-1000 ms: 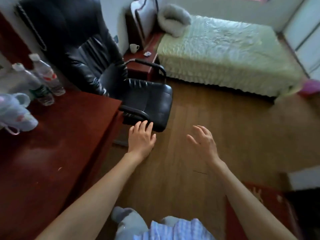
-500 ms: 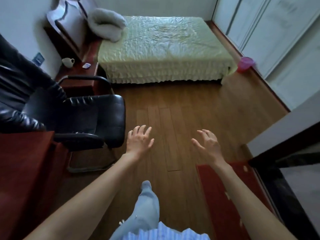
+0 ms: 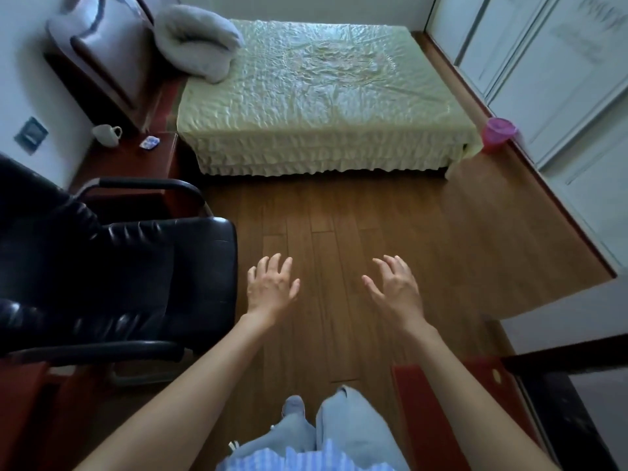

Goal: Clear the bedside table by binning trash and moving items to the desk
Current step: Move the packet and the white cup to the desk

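Your left hand (image 3: 272, 288) and right hand (image 3: 396, 288) hang spread and empty, well short of the dark red wooden bedside table (image 3: 119, 164); on it sit a white ceramic cup (image 3: 107, 134) and a small blue-white packet (image 3: 149, 142).

Black chair (image 3: 136, 266), pale green bedspread (image 3: 306, 96), white cup (image 3: 106, 134), pink bin (image 3: 499, 134)

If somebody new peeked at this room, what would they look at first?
Probably the two bare hands, left hand and right hand, spread open over the wood floor and holding nothing. Next comes the big green bed at the far wall, with the black chair close by on the left. Between them sits the bedside table with a white cup and a small packet on it.
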